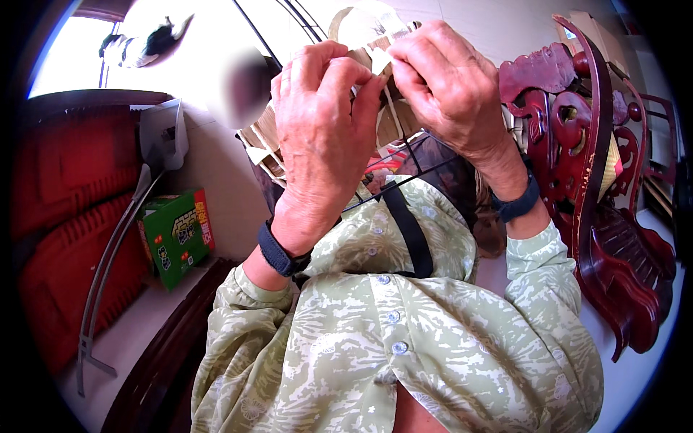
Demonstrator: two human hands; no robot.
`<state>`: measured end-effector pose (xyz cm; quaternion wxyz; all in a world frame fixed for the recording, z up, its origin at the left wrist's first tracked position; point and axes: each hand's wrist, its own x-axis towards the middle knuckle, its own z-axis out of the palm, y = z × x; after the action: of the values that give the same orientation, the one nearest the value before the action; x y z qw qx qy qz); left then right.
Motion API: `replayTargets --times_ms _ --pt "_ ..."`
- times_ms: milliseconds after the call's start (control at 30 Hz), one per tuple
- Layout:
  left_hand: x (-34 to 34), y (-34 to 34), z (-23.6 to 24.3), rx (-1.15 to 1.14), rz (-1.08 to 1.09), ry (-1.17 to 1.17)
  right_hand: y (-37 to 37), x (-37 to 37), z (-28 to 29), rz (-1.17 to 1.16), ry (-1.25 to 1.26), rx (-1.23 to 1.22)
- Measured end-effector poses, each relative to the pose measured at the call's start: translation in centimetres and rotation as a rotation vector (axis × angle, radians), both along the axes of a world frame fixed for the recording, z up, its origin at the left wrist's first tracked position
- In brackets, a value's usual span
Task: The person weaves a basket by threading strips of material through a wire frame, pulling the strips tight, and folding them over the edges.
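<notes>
My left hand [317, 133] and my right hand [455, 94] are raised close together in front of my chest. Both are closed, thumbs and fingertips pinching a pale, flat strip [380, 60] between them. Around it are tan, straw-like woven strips [392, 123] on a black wire frame [406, 153]. One broad light strip curves up in a loop [354, 16] behind my fingers. More woven edging [263, 141] shows left of my left wrist. My hands hide much of the piece, and its full shape cannot be made out.
Red cushions [79, 209] lie at the left, beside a grey curved metal stand [119, 289] and a green box [175, 234]. A carved dark red wooden chair [592, 144] stands close at the right. A dark wooden edge [170, 353] runs along the lower left.
</notes>
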<state>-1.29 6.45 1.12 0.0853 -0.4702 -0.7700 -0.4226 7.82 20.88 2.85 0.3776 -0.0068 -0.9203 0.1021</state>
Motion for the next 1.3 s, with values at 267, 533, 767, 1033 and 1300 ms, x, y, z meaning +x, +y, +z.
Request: replayTargets --times_ms 267,533,767,1033,1300 --pt "-0.1 0.1 -0.1 0.002 -0.011 0.024 0.0 0.3 -0.2 -0.018 0.000 -0.077" --pt "-0.3 -0.3 -0.1 0.021 -0.014 0.045 -1.0 4.4 1.1 -0.009 -0.165 -0.139" --pt "-0.4 0.2 -0.3 0.009 -0.052 0.125 -1.3 3.8 0.7 0.001 -0.213 -0.171" --pt "-0.5 0.3 -0.1 0.001 -0.050 0.125 -0.1 4.5 1.0 0.072 -0.250 -0.424" --pt "-0.4 0.0 0.0 -0.025 -0.039 0.023 0.1 4.8 1.1 0.075 -0.270 -0.516"
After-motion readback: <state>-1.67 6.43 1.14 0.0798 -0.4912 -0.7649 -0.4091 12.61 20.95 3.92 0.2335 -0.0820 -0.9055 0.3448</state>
